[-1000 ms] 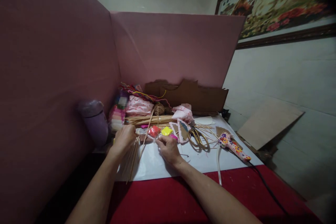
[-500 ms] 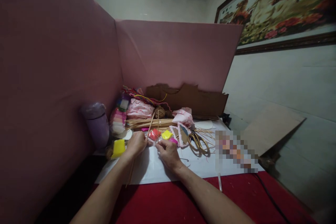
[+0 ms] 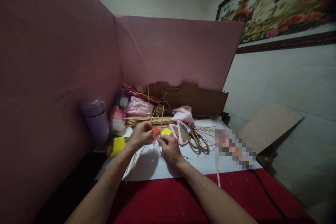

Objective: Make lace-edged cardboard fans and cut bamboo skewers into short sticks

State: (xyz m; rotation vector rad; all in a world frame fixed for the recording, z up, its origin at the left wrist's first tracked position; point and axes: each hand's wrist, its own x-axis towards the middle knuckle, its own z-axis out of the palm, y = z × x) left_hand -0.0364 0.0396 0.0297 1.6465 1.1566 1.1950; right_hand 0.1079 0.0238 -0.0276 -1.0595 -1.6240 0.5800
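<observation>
My left hand (image 3: 141,136) is closed on a thin bamboo stick (image 3: 149,101) that rises nearly upright above the fingers. Close by on its right, my right hand (image 3: 170,148) pinches a shorter-looking stick (image 3: 162,119), also upright. Something clear, perhaps plastic film, shows faintly between the fingertips; I cannot make it out. Just behind the hands lie a red packet (image 3: 156,131) and a yellow packet (image 3: 166,132). A few loose sticks (image 3: 133,162) lie under my left wrist on the white sheet (image 3: 147,173).
Brass-handled scissors (image 3: 197,142) and fabric-edged triangles (image 3: 183,133) lie right of the hands. A bundle of sticks (image 3: 136,121), twine ball (image 3: 159,110) and torn cardboard (image 3: 189,98) are behind. A purple cup (image 3: 96,122) and yellow block (image 3: 119,146) stand left. Pink panels (image 3: 178,52) enclose the back and left.
My left hand has risen slightly, and its stick now stands taller and more upright. The right hand's stick has shifted a little to the right and up. Both hands have moved apart slightly.
</observation>
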